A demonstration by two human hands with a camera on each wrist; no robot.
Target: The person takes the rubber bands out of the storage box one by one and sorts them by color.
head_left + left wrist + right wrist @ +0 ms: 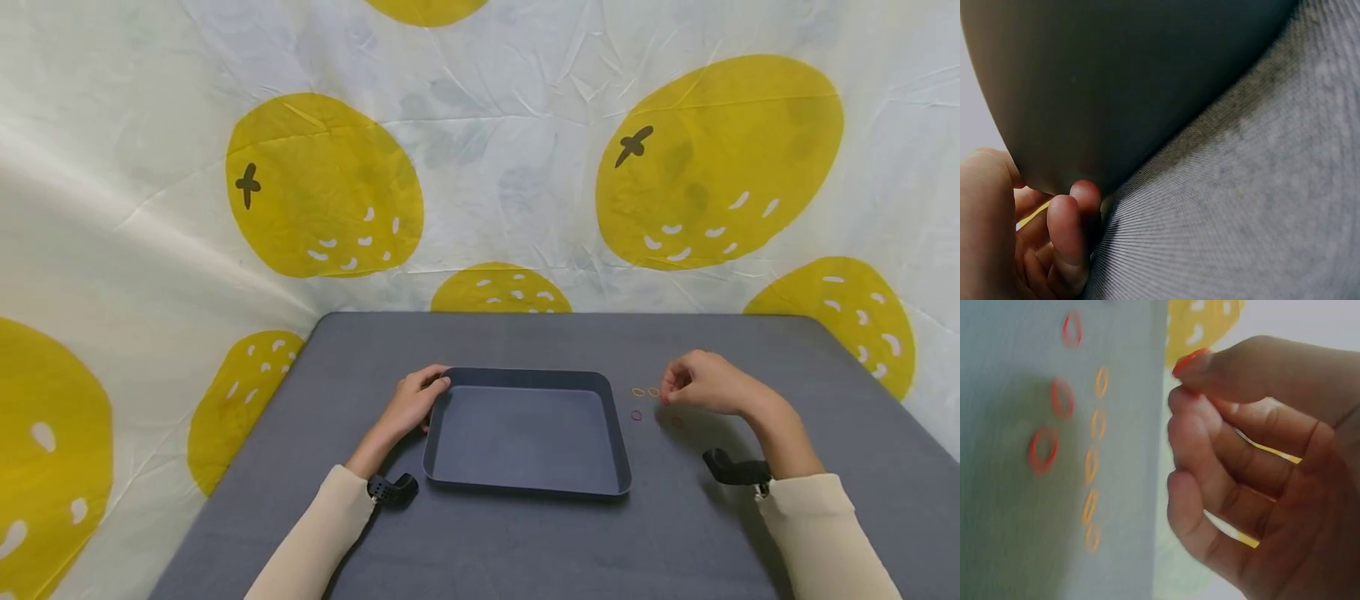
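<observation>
At the far left corner of the dark grey baking tray [525, 433], my left hand [415, 400] grips the rim with the thumb on top. In the left wrist view, curled fingers [1067, 228] touch the outside of the tray wall [1097, 94]. My right hand [708, 382] hovers above the table, right of the tray. Thumb and fingertips pinch a small red rubber band [1191, 362], mostly covered by the thumb. Below it, in the right wrist view, lie a row of several orange rubber bands [1098, 424] and three red rubber bands [1044, 449].
A grey cloth covers the table [480, 542]. Behind and to the left hangs a white curtain [510, 167] with big yellow fruit prints. Each wrist wears a black camera mount, one by the tray's near left corner.
</observation>
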